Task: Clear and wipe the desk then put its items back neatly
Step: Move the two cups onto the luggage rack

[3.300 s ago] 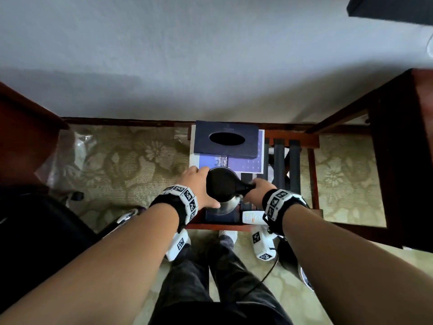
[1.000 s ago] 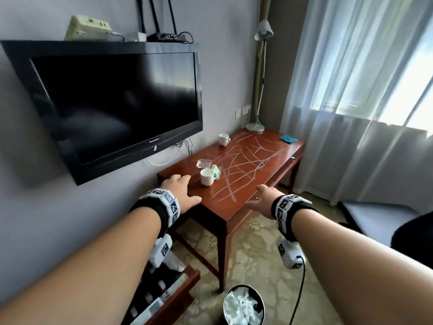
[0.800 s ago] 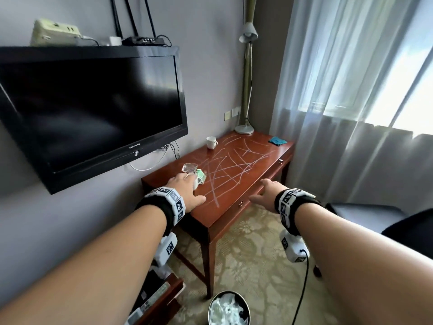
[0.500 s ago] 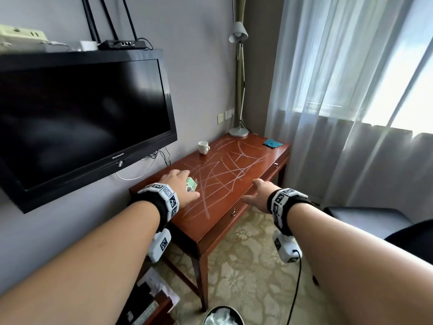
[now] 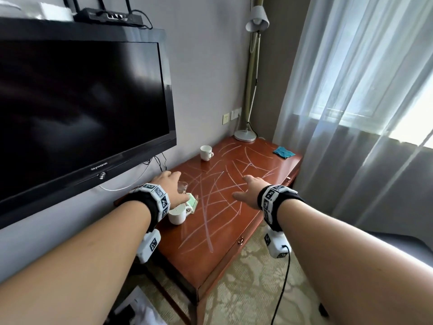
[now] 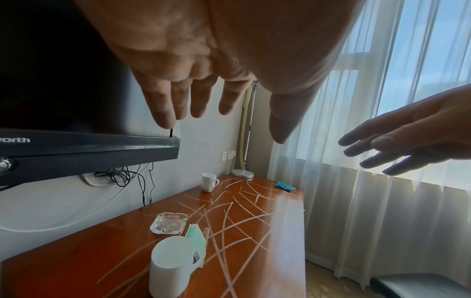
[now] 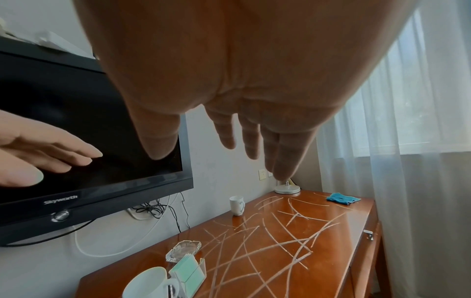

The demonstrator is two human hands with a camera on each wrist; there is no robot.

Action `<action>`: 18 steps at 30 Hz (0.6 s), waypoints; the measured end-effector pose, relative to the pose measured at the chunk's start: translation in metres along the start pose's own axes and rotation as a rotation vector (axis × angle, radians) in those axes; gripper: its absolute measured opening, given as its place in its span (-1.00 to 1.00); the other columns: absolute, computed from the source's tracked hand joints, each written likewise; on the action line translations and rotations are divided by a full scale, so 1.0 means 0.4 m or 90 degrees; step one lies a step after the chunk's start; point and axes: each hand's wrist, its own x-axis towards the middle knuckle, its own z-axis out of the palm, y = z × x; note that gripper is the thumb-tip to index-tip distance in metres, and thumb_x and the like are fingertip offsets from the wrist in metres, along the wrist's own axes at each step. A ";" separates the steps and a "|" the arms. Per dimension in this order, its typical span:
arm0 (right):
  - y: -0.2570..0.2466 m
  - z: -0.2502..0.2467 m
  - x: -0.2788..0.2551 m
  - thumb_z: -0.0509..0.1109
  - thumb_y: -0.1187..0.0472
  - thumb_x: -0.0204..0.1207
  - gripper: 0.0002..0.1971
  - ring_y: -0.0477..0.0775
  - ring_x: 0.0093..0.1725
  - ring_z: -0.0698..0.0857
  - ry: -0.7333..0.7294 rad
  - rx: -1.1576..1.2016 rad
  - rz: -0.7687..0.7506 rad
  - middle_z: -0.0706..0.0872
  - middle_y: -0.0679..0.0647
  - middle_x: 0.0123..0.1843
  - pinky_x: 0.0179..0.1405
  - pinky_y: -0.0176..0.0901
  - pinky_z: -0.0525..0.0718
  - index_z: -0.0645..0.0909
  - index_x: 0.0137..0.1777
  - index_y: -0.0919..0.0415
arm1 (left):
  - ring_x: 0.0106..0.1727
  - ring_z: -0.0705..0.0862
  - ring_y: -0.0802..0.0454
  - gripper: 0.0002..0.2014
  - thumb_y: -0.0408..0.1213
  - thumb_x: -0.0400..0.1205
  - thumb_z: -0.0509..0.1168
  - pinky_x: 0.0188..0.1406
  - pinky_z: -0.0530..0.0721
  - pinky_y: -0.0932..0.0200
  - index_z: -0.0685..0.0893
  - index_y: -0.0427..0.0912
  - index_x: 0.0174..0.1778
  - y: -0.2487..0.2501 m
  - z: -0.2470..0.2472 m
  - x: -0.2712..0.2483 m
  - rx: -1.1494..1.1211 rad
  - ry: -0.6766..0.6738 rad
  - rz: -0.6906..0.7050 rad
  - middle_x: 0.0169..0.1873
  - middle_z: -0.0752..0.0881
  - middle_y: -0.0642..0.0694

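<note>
Polished wood, chalk-scribbled: the counter (image 5: pixel 239 221) carries a near mug (image 6: pixel 173 264), glass ashtray (image 6: pixel 169 223), green card holder (image 7: pixel 190 271), far mug (image 5: pixel 206 152) and blue cloth (image 5: pixel 284 152). My left hand (image 5: pixel 169 186) hovers over the near cluster, right hand (image 5: pixel 251 190) mid-counter, both with fingers spread, empty. I'd lift the ashtray first (heavy, slippery), gripping its sides.

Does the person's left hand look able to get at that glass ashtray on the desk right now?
Probably yes. The left hand hovers open just above the glass ashtray, its fingers straight and holding nothing. The near white mug and the green packets stand beside the ashtray, not over it, so the way down looks free.
</note>
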 end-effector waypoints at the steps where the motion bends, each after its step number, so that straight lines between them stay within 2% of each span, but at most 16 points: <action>1: -0.012 0.007 0.035 0.38 -0.36 0.57 -0.10 0.26 0.55 0.54 -0.004 -0.001 -0.002 0.42 0.15 0.67 0.48 0.20 0.59 0.17 0.77 0.06 | 0.63 0.38 -0.22 -0.15 0.20 0.59 0.38 0.54 0.46 -0.11 0.23 -0.06 0.73 -0.014 0.007 0.033 0.001 -0.004 -0.002 0.67 0.30 -0.16; 5: -0.052 0.060 0.162 0.38 -0.38 0.55 -0.07 0.27 0.58 0.52 -0.044 -0.026 -0.003 0.40 0.15 0.70 0.51 0.20 0.56 0.14 0.79 0.04 | 0.64 0.36 -0.24 -0.08 0.25 0.53 0.41 0.58 0.43 -0.14 0.22 -0.05 0.73 -0.074 0.064 0.135 -0.009 -0.043 -0.020 0.66 0.31 -0.19; 9: -0.076 0.110 0.292 0.38 -0.32 0.59 -0.13 0.26 0.52 0.57 -0.081 -0.037 -0.023 0.46 0.17 0.66 0.42 0.13 0.62 0.16 0.77 0.06 | 0.66 0.33 -0.27 -0.02 0.24 0.51 0.43 0.62 0.37 -0.11 0.16 -0.05 0.77 -0.117 0.134 0.229 -0.019 -0.078 -0.055 0.69 0.26 -0.20; 14: -0.079 0.204 0.470 0.38 -0.26 0.63 -0.17 0.27 0.56 0.54 -0.159 -0.071 -0.063 0.40 0.18 0.69 0.44 0.16 0.61 0.18 0.77 0.08 | 0.60 0.41 -0.27 -0.10 0.18 0.47 0.47 0.58 0.43 -0.08 0.29 -0.05 0.69 -0.135 0.258 0.311 -0.044 -0.144 -0.108 0.63 0.34 -0.21; 18: -0.064 0.290 0.647 0.42 -0.17 0.62 -0.26 0.30 0.43 0.63 -0.205 -0.083 -0.102 0.52 0.23 0.58 0.29 0.11 0.67 0.30 0.70 0.13 | 0.53 0.48 -0.26 -0.06 0.38 0.36 0.43 0.52 0.48 -0.10 0.38 -0.01 0.61 -0.131 0.367 0.377 -0.060 -0.171 -0.174 0.56 0.41 -0.15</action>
